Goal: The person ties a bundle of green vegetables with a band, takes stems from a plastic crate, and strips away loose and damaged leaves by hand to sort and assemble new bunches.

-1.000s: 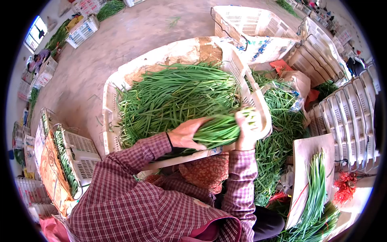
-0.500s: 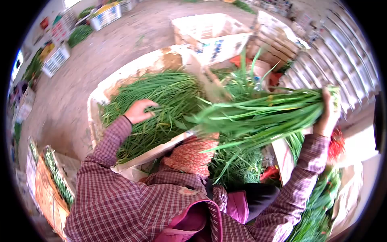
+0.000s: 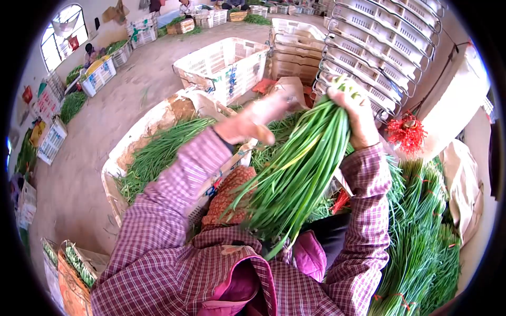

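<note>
My right hand (image 3: 356, 113) is wrapped round the pale stem ends of a bunch of long green leaves (image 3: 303, 166), which hangs down over my lap with the tips lowest. Beside the bunch, to its left, my left hand (image 3: 258, 118) is raised with the fingers stretched out and blurred; nothing shows in it. Behind my left forearm, more loose green leaves (image 3: 158, 150) lie in a white crate (image 3: 118, 152). Tied bunches (image 3: 416, 231) with red bands are piled at my right.
An open white crate (image 3: 232, 68) stands ahead, beside a tall stack of crates (image 3: 379, 47). Red ties (image 3: 407, 132) hang at the right near a beige cloth (image 3: 464, 184). Other people (image 3: 184, 7) sit far off among crates and greens.
The bunch went from over the crate out to the right, then swung to hang downward in my right hand. My left hand let go, and has now moved from the crate towards the bunch. The view has turned right.
</note>
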Action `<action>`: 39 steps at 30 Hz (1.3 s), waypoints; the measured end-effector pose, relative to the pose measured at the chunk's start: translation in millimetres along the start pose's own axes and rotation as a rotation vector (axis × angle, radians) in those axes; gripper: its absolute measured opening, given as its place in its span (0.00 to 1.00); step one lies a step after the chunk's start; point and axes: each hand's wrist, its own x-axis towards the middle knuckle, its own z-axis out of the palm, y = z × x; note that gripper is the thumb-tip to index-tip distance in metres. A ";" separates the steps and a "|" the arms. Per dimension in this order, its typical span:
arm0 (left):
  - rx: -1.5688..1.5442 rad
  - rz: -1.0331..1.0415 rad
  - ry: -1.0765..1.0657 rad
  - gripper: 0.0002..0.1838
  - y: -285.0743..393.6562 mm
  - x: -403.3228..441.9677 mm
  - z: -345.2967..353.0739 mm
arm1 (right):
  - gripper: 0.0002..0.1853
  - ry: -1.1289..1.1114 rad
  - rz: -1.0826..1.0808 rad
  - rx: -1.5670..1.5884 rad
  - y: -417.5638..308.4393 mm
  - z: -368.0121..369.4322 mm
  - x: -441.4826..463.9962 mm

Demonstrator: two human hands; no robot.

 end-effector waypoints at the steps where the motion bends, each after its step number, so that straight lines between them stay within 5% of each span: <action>1: -0.059 -0.218 0.079 0.69 -8.3 0.5 21.4 | 0.20 -0.010 0.016 0.022 3.8 4.9 -0.3; 2: -0.128 -0.419 0.170 0.78 -16.2 1.2 43.0 | 0.20 -0.019 0.034 0.047 8.5 6.3 1.6; 4: -0.284 -0.627 0.338 0.74 -32.3 -20.5 76.9 | 0.16 -0.057 0.112 0.142 16.8 11.1 6.1; 10: -0.656 -0.666 0.678 0.64 -61.5 -112.1 145.0 | 0.14 -0.092 0.333 0.216 75.8 19.8 31.5; 15: -0.758 -0.619 0.800 0.56 -79.3 -157.1 161.2 | 0.52 -0.125 0.311 0.084 136.4 23.8 29.4; 18: -0.895 -0.473 0.792 0.41 -59.2 -139.8 154.8 | 0.60 -0.226 0.566 -0.061 135.0 23.5 -21.6; 20: -0.773 -0.512 1.113 0.34 -70.4 -150.5 153.7 | 0.67 -0.323 0.554 -0.098 161.5 28.8 -65.0; 23: -0.888 -0.530 1.241 0.32 -84.3 -156.7 155.8 | 0.72 -0.345 0.246 -0.698 225.5 28.6 -137.1; 29: -0.990 -0.590 1.220 0.35 -86.8 -178.4 164.9 | 0.59 -0.207 0.212 -1.087 212.2 47.0 -184.4; 33: -1.054 -0.439 0.778 0.41 -68.1 -170.7 166.5 | 0.56 -0.251 0.180 -1.240 216.7 66.5 -186.2; 34: -0.983 -0.524 0.831 0.42 -65.9 -166.5 165.7 | 0.55 -0.283 0.229 -1.315 218.9 74.0 -187.6; 39: -0.694 -0.786 0.975 0.24 -26.1 -135.0 136.1 | 0.55 -0.186 0.023 -1.359 210.8 94.0 -182.2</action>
